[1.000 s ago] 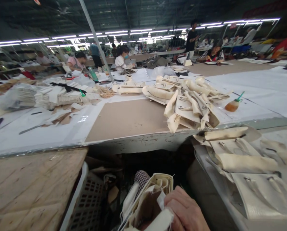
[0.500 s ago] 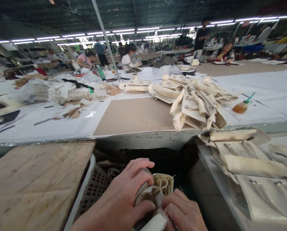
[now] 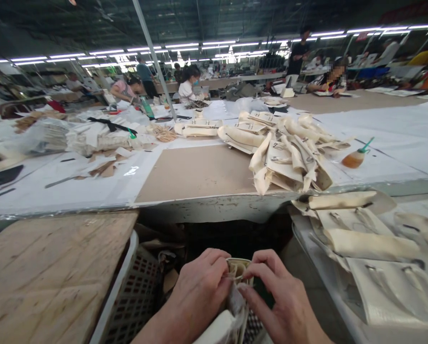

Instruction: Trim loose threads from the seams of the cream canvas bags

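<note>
A small cream fabric piece (image 3: 236, 270) with a stitched edge sits low in the middle of the head view, below the table's front edge. My left hand (image 3: 199, 291) grips its left side with curled fingers. My right hand (image 3: 278, 296) pinches its right side, thumb and fingers closed on the cloth. A white fold of material (image 3: 219, 329) and a checked patch (image 3: 251, 327) show under the hands.
A brown board (image 3: 196, 172) lies on the white table ahead, with a heap of cream fabric pieces (image 3: 289, 153) and an orange bottle (image 3: 353, 155) to the right. More cream pieces (image 3: 360, 239) lie at right. A wooden board (image 3: 49, 267) and a plastic crate (image 3: 135, 296) are at left. People work at far tables.
My left hand came into view and closed on the fabric piece. My right hand shifted up to pinch its top edge, and both hands now hold it together.
</note>
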`<state>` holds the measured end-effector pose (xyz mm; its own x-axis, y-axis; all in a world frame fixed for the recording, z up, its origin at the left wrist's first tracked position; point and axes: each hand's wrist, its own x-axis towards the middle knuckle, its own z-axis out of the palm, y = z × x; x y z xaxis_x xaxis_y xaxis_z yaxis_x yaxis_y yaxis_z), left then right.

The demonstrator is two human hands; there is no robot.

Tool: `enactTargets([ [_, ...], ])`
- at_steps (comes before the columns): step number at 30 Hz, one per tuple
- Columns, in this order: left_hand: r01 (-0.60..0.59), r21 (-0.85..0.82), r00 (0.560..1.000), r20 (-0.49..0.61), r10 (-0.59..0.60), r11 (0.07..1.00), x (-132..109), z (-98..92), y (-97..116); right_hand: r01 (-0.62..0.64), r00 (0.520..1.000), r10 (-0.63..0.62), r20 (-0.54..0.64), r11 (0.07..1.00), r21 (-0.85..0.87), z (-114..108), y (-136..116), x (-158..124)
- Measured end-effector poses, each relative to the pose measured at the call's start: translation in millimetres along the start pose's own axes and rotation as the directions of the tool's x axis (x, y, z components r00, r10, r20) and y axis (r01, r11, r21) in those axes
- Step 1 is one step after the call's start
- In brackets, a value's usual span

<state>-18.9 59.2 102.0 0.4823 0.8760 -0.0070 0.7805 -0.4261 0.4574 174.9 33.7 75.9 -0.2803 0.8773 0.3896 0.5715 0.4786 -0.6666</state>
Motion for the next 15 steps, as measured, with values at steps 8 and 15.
enactTargets([
  [8,0.030,-0.014,0.999,0.041,-0.029,0.999,2.6,-0.3,3.5,0.053,0.986,-0.019,0.168,0.978,-0.201,4.8,-6.5,11.2],
  [15,0.060,-0.041,0.998,0.025,-0.059,0.997,4.6,-0.7,5.2,-0.049,0.980,0.082,0.183,0.982,-0.180,14.9,-4.2,5.4],
])
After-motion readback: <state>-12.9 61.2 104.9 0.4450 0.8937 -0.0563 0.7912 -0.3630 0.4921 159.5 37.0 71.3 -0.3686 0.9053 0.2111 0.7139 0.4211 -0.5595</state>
